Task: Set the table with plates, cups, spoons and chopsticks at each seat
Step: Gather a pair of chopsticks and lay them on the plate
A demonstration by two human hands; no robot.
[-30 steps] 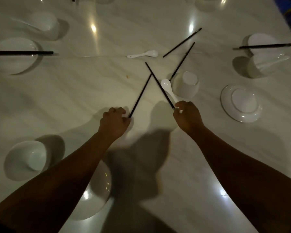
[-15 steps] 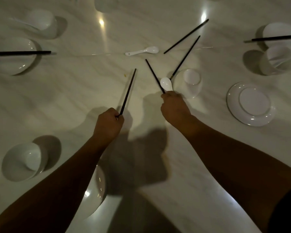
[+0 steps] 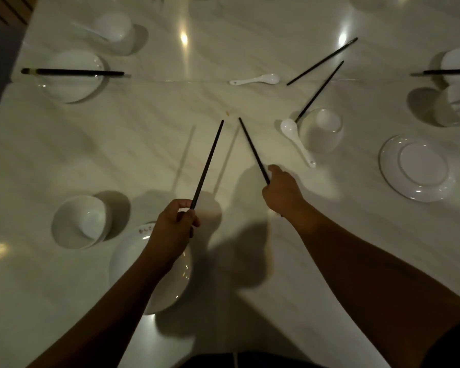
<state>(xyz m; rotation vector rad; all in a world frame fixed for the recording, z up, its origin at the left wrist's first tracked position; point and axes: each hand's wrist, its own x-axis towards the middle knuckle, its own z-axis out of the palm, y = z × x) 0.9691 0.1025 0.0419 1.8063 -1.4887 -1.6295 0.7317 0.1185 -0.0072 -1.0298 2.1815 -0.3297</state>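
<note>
My left hand (image 3: 171,231) grips one black chopstick (image 3: 209,162) by its near end, above a white plate (image 3: 168,282) at the near seat. My right hand (image 3: 283,192) grips a second black chopstick (image 3: 251,146). Both sticks point away from me, lifted off the white table (image 3: 144,144), their tips close together. An upturned white cup (image 3: 79,221) stands left of the plate. A white spoon (image 3: 295,138) lies beside another upturned cup (image 3: 322,130), with an upside-down plate (image 3: 416,168) at the right.
Two loose black chopsticks (image 3: 320,62) and a second spoon (image 3: 254,80) lie at the centre back. The far left seat has a plate with chopsticks (image 3: 72,73) and a cup (image 3: 114,30) holding a spoon. A similar set (image 3: 454,88) sits at the far right edge.
Both hands have lifted their chopsticks and drawn back toward me. The right hand left the spoon lying by the upturned cup. The sticks, crossed a second ago, now stand side by side.
</note>
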